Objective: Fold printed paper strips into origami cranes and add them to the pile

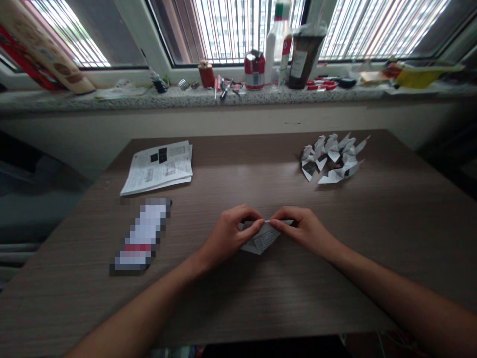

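A small folded piece of printed paper point(262, 241) is held between my two hands above the near middle of the table. My left hand point(238, 229) pinches its top edge with thumb and index finger. From the other side my right hand point(298, 223) pinches the same edge, its fingertips close to the left ones. The paper's lower part comes to a point facing me. Several folded paper pieces point(348, 161) stand in a cluster at the back right. A stack of printed sheets point(160, 169) lies at the back left.
A blurred-out phone-like object point(143, 236) lies left of my hands on the brown table point(242, 174). Behind, the stone windowsill point(179, 101) bears a red can point(255, 70), a bottle point(276, 49), a dark cup point(303, 59), a yellow container point(419, 76) and small items.
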{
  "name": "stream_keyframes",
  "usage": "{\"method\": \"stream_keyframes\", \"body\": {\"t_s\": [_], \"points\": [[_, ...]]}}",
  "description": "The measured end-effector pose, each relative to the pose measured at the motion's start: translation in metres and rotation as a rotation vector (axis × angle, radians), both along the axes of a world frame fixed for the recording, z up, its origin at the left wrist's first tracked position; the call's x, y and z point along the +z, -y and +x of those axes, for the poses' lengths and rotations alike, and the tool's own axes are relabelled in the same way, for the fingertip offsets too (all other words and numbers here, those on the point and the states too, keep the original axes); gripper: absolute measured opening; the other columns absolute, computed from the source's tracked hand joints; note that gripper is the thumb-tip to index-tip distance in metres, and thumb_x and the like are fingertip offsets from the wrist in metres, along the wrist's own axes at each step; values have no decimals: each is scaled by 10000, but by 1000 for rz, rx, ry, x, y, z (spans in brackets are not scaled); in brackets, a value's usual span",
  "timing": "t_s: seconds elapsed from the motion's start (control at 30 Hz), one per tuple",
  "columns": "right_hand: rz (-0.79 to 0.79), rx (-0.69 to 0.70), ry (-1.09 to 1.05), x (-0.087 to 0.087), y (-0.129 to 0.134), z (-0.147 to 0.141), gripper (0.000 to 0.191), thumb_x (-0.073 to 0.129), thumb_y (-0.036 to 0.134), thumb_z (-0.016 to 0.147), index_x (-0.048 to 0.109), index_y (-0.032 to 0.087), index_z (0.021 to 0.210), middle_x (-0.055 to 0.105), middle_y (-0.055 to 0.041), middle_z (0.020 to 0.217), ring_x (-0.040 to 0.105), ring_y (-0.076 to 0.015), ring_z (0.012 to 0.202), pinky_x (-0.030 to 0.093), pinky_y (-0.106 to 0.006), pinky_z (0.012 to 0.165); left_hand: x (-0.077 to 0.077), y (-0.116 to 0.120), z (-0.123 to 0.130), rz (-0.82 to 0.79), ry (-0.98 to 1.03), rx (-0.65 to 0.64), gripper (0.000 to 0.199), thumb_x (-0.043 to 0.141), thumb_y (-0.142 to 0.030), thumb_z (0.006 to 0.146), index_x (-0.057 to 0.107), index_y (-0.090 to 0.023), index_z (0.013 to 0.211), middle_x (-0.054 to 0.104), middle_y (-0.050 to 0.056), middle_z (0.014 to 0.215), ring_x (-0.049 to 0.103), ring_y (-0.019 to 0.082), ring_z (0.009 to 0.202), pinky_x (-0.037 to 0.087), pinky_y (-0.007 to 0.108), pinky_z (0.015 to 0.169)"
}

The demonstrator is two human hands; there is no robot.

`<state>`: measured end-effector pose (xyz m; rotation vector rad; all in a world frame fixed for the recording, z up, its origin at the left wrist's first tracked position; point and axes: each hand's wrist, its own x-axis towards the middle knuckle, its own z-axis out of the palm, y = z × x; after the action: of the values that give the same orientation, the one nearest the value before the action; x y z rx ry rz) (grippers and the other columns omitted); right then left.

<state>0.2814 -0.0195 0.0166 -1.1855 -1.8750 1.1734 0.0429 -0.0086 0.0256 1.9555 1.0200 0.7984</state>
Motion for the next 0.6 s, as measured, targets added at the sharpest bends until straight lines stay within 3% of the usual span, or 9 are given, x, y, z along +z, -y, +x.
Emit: {"method": "stream_keyframes", "body": {"t_s": [0.23, 0.6], "points": [[20, 2, -9, 2, 2, -2, 195, 663, 394, 983, 753, 228, 935, 752, -18, 902, 686, -187, 842, 509, -297, 758, 2, 2, 4, 2, 14, -17, 154, 687, -301, 989, 763, -182, 928, 746, 39, 900, 681, 166, 836, 510, 263, 735], [-57, -75, -41, -7, -4, 7, 208, 663, 402, 968, 768, 223, 958, 763, -30, 907, 692, -201, 852, 529, -309, 770, 6, -4, -9, -197, 59, 98, 188, 716, -344, 958, 820, -188, 949, 805, 42, 907, 725, 175, 787, 537, 252, 691]]}}
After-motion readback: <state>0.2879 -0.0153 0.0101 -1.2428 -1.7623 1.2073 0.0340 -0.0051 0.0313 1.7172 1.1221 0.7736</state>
